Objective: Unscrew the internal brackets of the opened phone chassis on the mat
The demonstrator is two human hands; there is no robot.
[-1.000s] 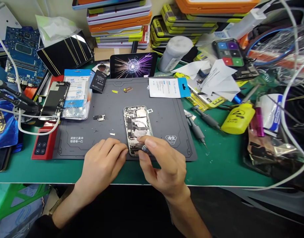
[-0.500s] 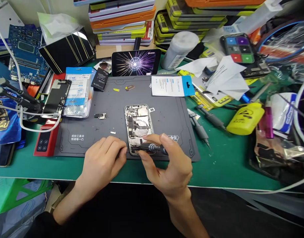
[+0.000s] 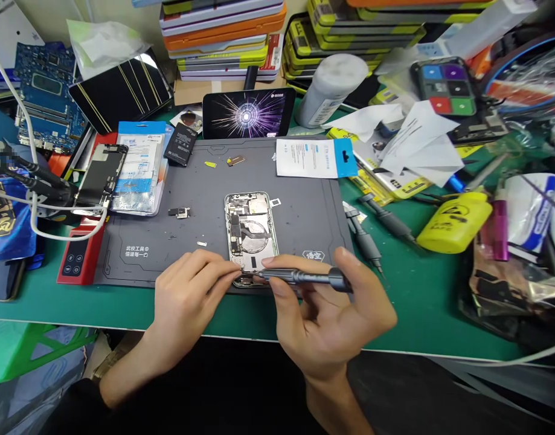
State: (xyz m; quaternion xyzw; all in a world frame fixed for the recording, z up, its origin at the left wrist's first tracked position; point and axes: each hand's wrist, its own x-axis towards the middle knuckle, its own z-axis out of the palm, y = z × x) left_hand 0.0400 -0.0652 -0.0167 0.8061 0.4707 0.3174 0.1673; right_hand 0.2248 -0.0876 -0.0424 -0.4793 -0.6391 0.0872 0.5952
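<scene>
Nearby, a red box (image 3: 89, 260) sits by a flat gray mat's (image 3: 200, 187) near-left corner; right hand (image 3: 336, 308) grips gray screwdriver (image 3: 299, 276); left hand (image 3: 186, 296), can't tell.

We cannot make out what, if anything, the left hand (image 3: 189, 305) pinches beside the tip of the screwdriver (image 3: 299, 277). The right hand (image 3: 334, 320) hides the lower right corner of the opened phone (image 3: 259, 208) from us; the picture's left edge cuts off the blue pouch (image 3: 21, 238).

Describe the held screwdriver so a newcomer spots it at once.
On the green table lies a dark mat with an opened phone. At its lower end, the gray screwdriver points left; unlike the two similar tools to the mat's right, it's held in the right hand.
</scene>
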